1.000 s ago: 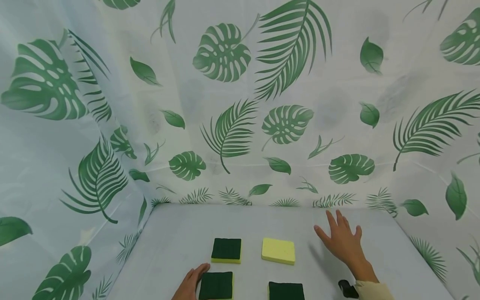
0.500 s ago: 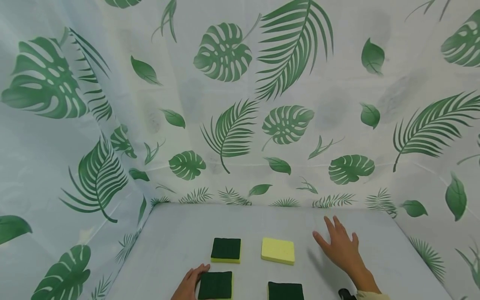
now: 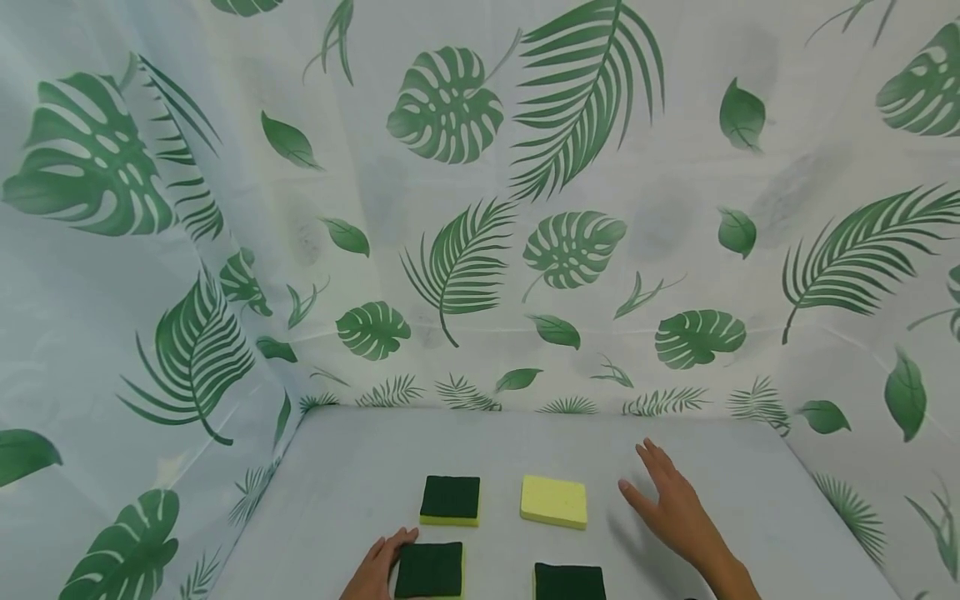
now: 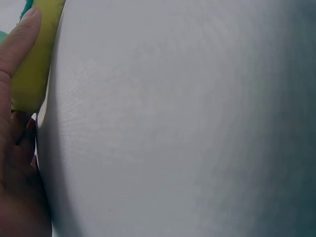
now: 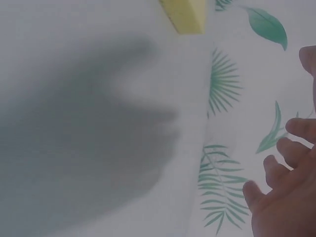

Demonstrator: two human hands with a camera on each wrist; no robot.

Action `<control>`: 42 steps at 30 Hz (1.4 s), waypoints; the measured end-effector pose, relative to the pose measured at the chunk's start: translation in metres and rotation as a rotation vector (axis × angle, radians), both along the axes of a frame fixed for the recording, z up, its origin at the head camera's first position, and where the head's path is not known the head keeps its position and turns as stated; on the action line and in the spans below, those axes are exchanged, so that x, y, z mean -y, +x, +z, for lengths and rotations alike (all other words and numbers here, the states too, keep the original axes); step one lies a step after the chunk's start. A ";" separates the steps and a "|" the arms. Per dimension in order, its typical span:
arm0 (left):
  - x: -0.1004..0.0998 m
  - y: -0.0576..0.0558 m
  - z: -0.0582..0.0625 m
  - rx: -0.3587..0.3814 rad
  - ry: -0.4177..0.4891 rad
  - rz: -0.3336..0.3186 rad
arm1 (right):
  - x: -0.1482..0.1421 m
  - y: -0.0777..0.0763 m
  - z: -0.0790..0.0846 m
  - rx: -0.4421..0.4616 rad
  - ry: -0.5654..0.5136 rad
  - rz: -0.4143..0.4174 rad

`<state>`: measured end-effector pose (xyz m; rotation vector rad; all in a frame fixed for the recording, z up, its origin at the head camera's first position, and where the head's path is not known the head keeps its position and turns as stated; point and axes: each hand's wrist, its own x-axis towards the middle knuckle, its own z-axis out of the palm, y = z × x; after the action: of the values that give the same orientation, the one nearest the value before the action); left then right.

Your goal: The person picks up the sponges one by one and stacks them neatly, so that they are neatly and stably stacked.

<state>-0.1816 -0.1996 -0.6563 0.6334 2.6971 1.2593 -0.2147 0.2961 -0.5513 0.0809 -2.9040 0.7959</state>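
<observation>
My left hand (image 3: 375, 568) lies along the left side of the near-left sponge (image 3: 430, 570), dark green on top and yellow beneath. In the left wrist view the thumb presses the yellow side of that sponge (image 4: 34, 84), with the other fingers beyond it, partly hidden. Over the table's right part hangs my right hand (image 3: 678, 510), fingers extended and holding nothing; its shadow falls on the table. Nearest to it is a sponge with its yellow face up (image 3: 553, 502). The right wrist view shows the spread fingertips and a yellow sponge corner (image 5: 186, 17).
Another green-topped sponge (image 3: 450, 497) lies at the back left, and one more (image 3: 569, 583) at the front right, cut off by the frame. The pale table (image 3: 360, 450) meets a leaf-printed curtain (image 3: 465, 183) at the back and sides.
My right hand has moved toward me and slightly left, and its fingers are closer together. The left hand and the sponges have stayed in place.
</observation>
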 end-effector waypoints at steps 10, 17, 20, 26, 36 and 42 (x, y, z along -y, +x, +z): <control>-0.003 0.001 0.003 0.003 -0.010 0.006 | 0.008 0.021 -0.018 0.046 -0.053 0.040; -0.004 0.004 0.006 -0.011 -0.018 0.038 | 0.011 0.036 -0.030 0.070 -0.111 0.071; -0.004 0.005 0.007 -0.021 -0.019 0.036 | 0.015 0.038 -0.034 0.165 -0.126 0.054; -0.003 0.003 0.002 -0.053 -0.033 0.014 | 0.019 0.048 -0.044 0.242 -0.173 0.026; -0.006 0.007 0.001 -0.088 -0.030 0.037 | 0.029 0.056 -0.054 0.276 -0.181 0.006; -0.006 0.006 0.004 0.025 -0.004 0.049 | 0.034 0.063 -0.061 0.260 -0.209 0.038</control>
<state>-0.1756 -0.1936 -0.6523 0.5510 2.7098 1.2640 -0.1520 0.2621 -0.6125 0.0130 -3.0419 1.1941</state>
